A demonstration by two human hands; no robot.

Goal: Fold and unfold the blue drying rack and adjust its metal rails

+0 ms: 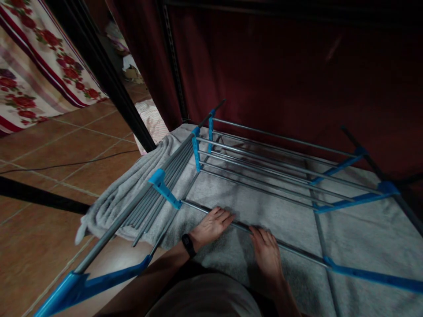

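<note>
- Left hand (pixel 214 221): palm down, fingers bent close together over a metal crossbar (pixel 297 251), so it's holding the bar. The thumb is hidden, so can't tell if it hooks underneath. There's a black wristband (pixel 188 245) on that wrist.
- Right hand (pixel 265 246): pretty much the same deal, knuckles up, fingers curled over the same bar just right of the left one. There's a short gap between them, they're not touching. How tight either grip is, can't say.
- The crossbar belongs to a blue-and-gray folding clothes drying rack (pixel 287 164). It runs right under both hands, with a blue plastic bracket (pixel 167 193) out past the left hand and a blue plastic arm (pixel 373 275) out past the right.
- The rest of the rack sits around the hands: one set of rods beyond them, tilted, and another bunch of rods off to the left.
- Under the hands and rack is a gray blanket (pixel 291 224), with its edge bunched up in folds to the left of the hands.
- Further out, a dark red curtain (pixel 291 79) hangs beyond the rack, and tiled floor (pixel 33 220) shows way off to the left.
</note>
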